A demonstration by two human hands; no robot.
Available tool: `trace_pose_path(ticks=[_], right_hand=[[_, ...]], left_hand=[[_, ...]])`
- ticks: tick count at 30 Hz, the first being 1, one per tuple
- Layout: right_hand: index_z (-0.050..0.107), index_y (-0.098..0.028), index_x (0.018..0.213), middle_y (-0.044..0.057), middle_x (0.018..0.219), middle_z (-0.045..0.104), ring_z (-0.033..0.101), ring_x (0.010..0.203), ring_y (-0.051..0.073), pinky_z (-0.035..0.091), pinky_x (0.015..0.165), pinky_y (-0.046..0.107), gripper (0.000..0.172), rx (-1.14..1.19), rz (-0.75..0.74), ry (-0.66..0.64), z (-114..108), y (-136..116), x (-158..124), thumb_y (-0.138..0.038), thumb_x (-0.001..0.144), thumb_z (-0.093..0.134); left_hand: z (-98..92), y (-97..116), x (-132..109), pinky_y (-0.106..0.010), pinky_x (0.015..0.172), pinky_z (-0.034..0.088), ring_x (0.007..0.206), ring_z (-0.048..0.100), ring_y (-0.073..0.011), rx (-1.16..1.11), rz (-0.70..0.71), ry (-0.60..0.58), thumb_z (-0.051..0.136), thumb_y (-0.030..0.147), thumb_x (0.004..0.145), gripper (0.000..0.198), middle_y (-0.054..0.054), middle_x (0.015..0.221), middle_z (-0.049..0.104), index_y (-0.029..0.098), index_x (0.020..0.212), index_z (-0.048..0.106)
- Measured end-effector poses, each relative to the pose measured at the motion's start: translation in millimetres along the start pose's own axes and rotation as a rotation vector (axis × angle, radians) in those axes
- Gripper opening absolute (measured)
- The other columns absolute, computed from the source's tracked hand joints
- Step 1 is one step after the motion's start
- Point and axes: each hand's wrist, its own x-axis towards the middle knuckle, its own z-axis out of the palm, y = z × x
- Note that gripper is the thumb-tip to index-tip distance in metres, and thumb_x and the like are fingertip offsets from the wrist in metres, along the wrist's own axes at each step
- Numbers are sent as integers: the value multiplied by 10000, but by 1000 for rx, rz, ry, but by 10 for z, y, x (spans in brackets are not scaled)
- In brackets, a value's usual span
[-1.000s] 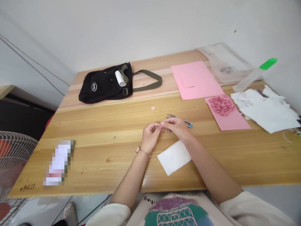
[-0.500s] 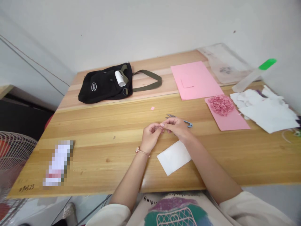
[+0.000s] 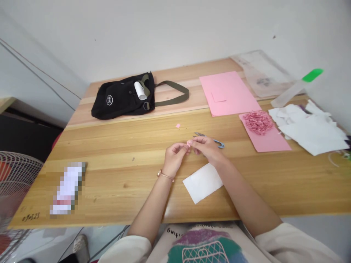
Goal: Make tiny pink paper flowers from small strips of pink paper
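Observation:
My left hand (image 3: 173, 157) and my right hand (image 3: 206, 149) meet over the middle of the wooden table (image 3: 115, 164). Their fingertips pinch a tiny pink paper piece (image 3: 188, 143) between them. Small scissors with a blue handle (image 3: 214, 140) lie just behind my right hand. A white paper sheet (image 3: 202, 182) rests on the table under my right forearm. A loose pink scrap (image 3: 178, 125) lies a little farther back.
A black bag (image 3: 122, 98) with a white roll sits at the back left. Pink sheets (image 3: 229, 93) and a heap of pink bits (image 3: 259, 121) on pink paper lie right. White paper pieces (image 3: 312, 126) pile at the far right. A fan (image 3: 13, 182) stands left of the table.
The hands stay pinched together at the same spot; the pink piece shows a little more between the fingertips. The view shifted very slightly.

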Motion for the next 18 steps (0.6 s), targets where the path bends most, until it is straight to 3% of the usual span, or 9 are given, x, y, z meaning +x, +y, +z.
trace_pose_path(ticks=[5,18], right_hand=[[543,-155,515,-34,475,492,409,418,61,284,435,223,276,78,-16,3,-10,38,28,-384,652,612],[662,-164,673,-43,459,484,380,429,65,264,430,226,197,-9,0,-12,-6,-17,-16,-353,621,647]], left_hand=[[1,22,3,-217,587,410,534,515,-77,-67,-29,41,616,232,651,107,5,575,594,129,625,620],[-14,23,2,-222,603,413,545,515,-81,-77,-23,36,622,246,645,118,3,568,594,129,630,629]])
